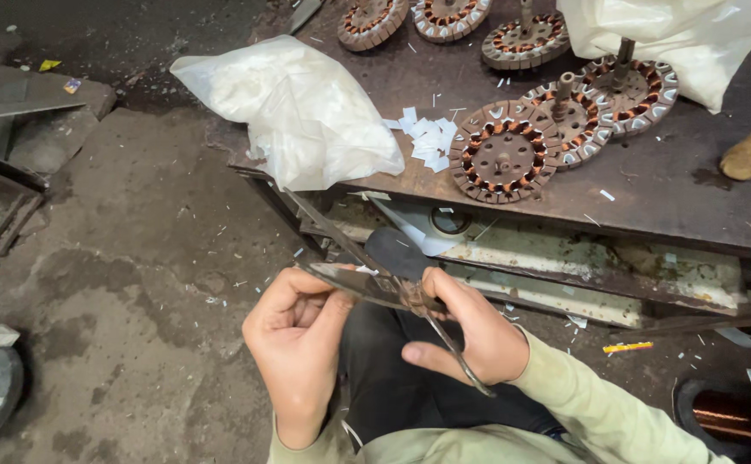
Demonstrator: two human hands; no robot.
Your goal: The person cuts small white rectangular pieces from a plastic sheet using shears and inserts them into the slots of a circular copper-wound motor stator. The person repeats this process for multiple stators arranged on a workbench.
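From the head view, low centre of the frame: your left hand (298,331) is pinched shut on a small pale sliver at the blades of the large scissors (384,283), and your right hand (470,331) is wrapped round their handle. The scissors look heavy, stiff and sharp-edged, so keep hold at the handle, away from the blades. The workbench (650,185) edge crosses just above your hands; bare floor (134,301) at left gives room.

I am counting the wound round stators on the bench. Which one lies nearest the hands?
The front stator beside the white paper scraps, nearest the bench edge; the others lie farther back.
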